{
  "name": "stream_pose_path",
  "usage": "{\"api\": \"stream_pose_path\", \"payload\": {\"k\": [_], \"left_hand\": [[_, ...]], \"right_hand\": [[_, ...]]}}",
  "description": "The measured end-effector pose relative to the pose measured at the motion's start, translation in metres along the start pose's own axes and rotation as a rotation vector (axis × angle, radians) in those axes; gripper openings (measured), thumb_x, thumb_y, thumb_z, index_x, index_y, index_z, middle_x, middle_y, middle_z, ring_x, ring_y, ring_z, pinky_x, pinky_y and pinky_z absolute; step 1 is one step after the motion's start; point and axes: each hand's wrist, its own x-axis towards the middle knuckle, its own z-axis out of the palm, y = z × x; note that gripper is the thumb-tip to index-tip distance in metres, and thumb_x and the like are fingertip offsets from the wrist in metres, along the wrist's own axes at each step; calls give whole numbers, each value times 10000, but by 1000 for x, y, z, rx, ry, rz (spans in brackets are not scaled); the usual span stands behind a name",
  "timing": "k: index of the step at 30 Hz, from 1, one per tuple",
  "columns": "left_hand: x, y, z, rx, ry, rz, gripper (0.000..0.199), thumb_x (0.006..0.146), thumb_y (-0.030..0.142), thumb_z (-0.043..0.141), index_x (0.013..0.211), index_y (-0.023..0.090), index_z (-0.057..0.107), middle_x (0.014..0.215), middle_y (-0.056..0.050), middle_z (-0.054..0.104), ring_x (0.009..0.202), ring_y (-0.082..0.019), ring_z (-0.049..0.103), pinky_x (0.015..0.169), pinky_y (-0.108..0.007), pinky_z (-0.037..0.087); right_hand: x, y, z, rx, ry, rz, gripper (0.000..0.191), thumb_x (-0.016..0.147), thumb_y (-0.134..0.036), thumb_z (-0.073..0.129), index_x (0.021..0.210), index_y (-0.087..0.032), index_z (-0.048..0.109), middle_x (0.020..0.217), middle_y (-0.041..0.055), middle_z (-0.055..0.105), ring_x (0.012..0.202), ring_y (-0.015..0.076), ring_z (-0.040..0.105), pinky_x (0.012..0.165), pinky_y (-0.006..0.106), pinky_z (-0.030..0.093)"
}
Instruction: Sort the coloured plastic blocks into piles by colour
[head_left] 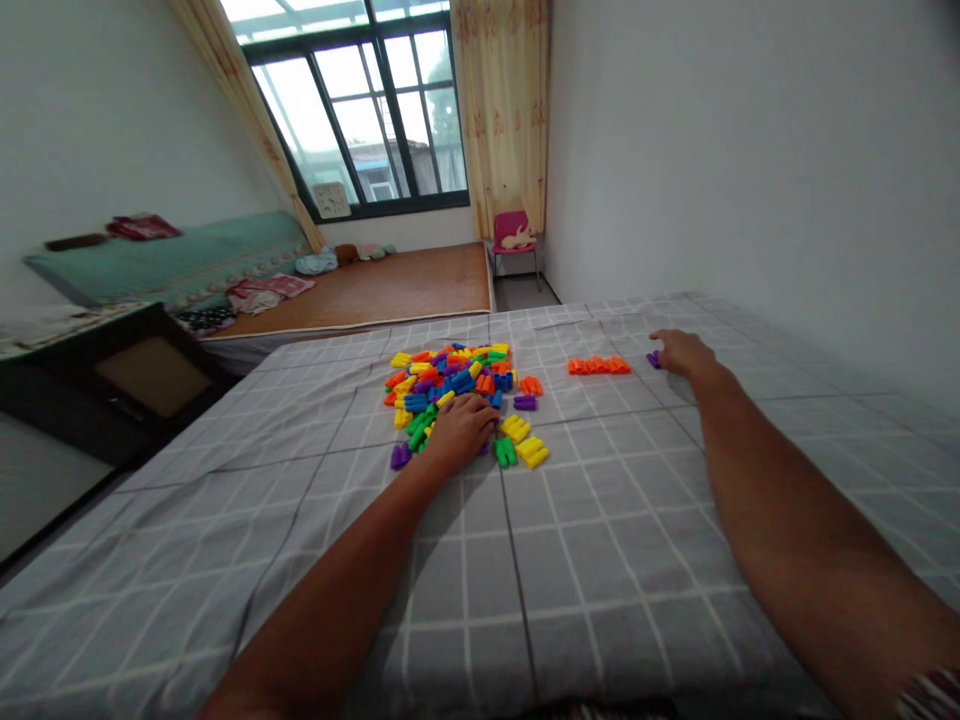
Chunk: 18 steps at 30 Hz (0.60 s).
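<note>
A heap of plastic building blocks (450,375) in yellow, orange, blue, green and purple lies on the checked grey bedsheet (592,540). My left hand (465,430) rests at the heap's near right edge, fingers curled down; bits of purple show beside them, but what they hold is hidden. Farther right, my right hand (686,355) has a purple block (654,359) at its fingertips, low over the sheet. Between my hands, a row of orange blocks (598,366) lies side by side, left of the right hand.
Loose yellow blocks (532,452), a green block (505,453) and a purple block (525,403) lie right of the heap. A white wall (750,170) borders the bed on the right. Beyond are a brown mat (390,285), a pink chair (511,228) and a dark cabinet (112,390).
</note>
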Motion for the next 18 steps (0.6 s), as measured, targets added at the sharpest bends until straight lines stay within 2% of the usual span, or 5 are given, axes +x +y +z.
{"api": "stream_pose_path", "payload": {"k": [4, 10, 12, 15, 18], "left_hand": [[3, -2, 0, -135, 28, 48, 291, 877, 296, 575, 1151, 239, 656, 1257, -70, 610, 1178, -221, 535, 1036, -392, 422], [4, -37, -19, -196, 380, -130, 314, 928, 212, 433, 1162, 208, 642, 1269, -68, 609, 1207, -191, 535, 1072, -375, 410], [0, -59, -25, -169, 436, -253, 333, 903, 165, 434, 1162, 210, 639, 1242, -62, 631, 1196, -193, 546, 1065, -385, 415], [-5, -80, -24, -139, 372, -377, 346, 889, 187, 462, 1195, 198, 623, 1215, -73, 653, 1168, -216, 570, 1035, -403, 436], [-5, -74, -15, -142, 240, -263, 377, 897, 283, 497, 1246, 185, 604, 1219, -90, 654, 1139, -230, 583, 1012, -400, 447]], "right_hand": [[-10, -71, -21, 65, 52, -259, 442, 820, -123, 460, 1223, -185, 632, 1260, 112, 629, 1128, 259, 586, 981, 400, 445], [-58, -179, 4, 228, -235, -732, 376, 860, -216, 534, 1225, -222, 626, 1187, 76, 679, 1020, 223, 641, 912, 365, 487], [-70, -193, 22, 220, -202, -755, 401, 858, -252, 566, 1256, -217, 606, 1273, 105, 631, 1118, 256, 596, 964, 409, 455], [-77, -200, 38, 298, -163, -771, 367, 857, -244, 569, 1218, -207, 628, 1302, 120, 607, 1185, 259, 559, 1011, 429, 418], [-76, -200, 38, 491, -240, -896, 296, 836, -211, 571, 1116, -206, 668, 1235, 93, 646, 1147, 220, 585, 975, 379, 448]]}}
